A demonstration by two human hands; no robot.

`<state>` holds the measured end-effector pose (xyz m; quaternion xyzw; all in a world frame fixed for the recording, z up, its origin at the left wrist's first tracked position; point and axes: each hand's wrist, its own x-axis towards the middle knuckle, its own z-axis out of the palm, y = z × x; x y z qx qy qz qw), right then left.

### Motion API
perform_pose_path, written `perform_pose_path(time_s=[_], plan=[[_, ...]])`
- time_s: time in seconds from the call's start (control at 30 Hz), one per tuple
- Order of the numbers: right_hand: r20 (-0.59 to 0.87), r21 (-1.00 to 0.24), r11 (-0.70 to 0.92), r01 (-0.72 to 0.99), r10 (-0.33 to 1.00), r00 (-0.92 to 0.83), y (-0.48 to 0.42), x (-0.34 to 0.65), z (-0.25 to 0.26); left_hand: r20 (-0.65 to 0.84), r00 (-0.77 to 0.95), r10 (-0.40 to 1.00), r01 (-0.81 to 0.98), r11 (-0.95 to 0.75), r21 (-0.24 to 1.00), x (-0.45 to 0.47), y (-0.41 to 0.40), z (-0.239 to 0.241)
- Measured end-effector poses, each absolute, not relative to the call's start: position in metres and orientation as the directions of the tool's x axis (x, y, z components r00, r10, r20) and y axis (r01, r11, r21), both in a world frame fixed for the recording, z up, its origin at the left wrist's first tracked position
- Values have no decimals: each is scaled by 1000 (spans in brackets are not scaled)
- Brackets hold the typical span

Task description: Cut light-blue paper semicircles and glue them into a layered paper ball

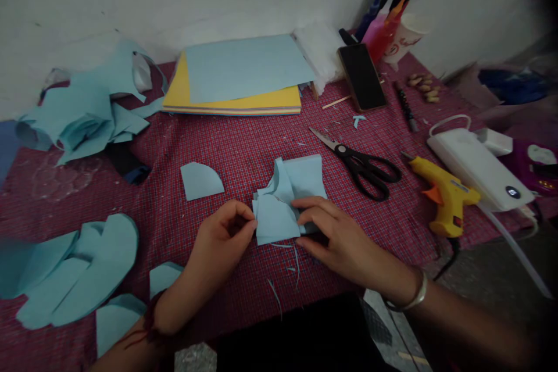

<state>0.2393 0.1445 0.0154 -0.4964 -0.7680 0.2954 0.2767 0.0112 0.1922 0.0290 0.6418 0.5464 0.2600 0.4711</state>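
Several light blue paper pieces (276, 218) lie stacked and partly folded in front of me, the top one a quarter-circle shape. At their left edge my left hand (224, 238) is closed, thumb and forefinger pinched on the paper. My right hand (335, 232) grips the right side of the stack, its fingers bent over the paper and its thumb near the lower edge. What lies under the right fingers is hidden. A single quarter-circle of blue paper (200, 181) rests flat beyond my left hand. Thin paper strips (297, 267) lie just below the stack.
Black-handled scissors (364, 168) and a yellow glue gun (449, 192) lie to the right, near a white power bank (483, 168). Behind are a phone (361, 77) and a paper stack (235, 107). Blue scraps (82, 119) and cut ovals (100, 270) cover the left.
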Motion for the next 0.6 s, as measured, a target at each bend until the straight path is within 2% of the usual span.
perform_pose_path(time_s=[0.27,0.6], plan=[[146,-713,335,616,930,-338,145,238,12,-66,315,947,510,-111,853,16,209,24],[137,-698,318,642,939,-316,145,238,15,-209,201,957,519,77,851,21,219,29]])
